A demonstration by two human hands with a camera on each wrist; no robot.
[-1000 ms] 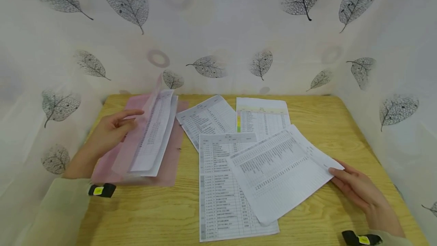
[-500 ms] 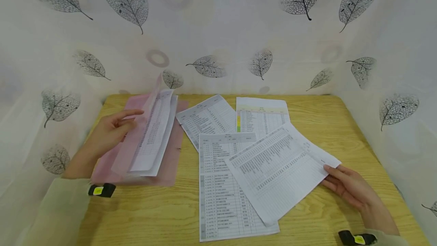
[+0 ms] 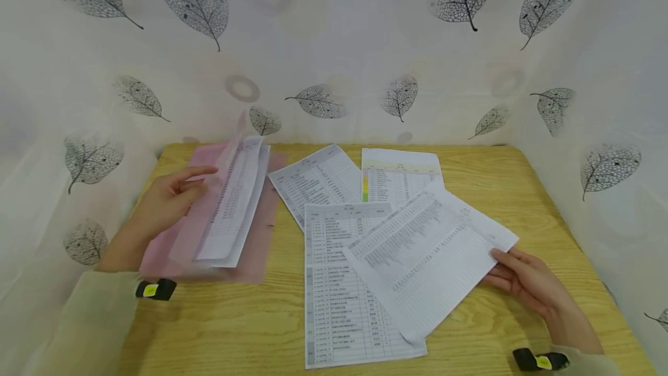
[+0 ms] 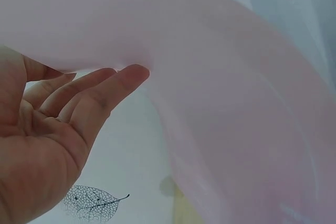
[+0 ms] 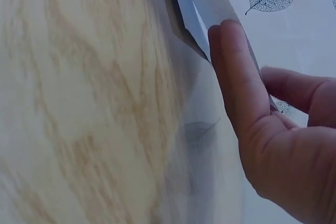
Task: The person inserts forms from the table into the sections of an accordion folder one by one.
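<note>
a wooden table [image 3: 485, 170] is walled in by a pale curtain printed with grey leaves [image 3: 334, 45]. three printed sheets lie flat at the table's centre: one angled at 11 o'clock [image 3: 313, 181], one with a green and yellow strip at 12 o'clock [image 3: 399, 176], and a long one [image 3: 334, 300] running toward 6 o'clock. the long one lies partly under the top sheet [image 3: 428, 254], which sits at 4 o'clock from the centre, turned askew, white with dense rows of small grey print, its right edge raised off the wood.

at 9 o'clock a translucent pink folder [image 3: 245, 242] lies open, its front flap [image 3: 209, 208] held up with white printed pages [image 3: 235, 208] standing inside.

the left hand [image 3: 167, 202] has its fingers nearly straight and relaxed, fingertips [image 4: 131, 74] touching the underside of the pink flap. the right hand [image 3: 527, 283] holds the top sheet's right edge: in the wrist view its straight fingers [image 5: 236, 77] lie along the paper's edge, while the thumb sits apart. how firmly it pinches cannot be told.
</note>
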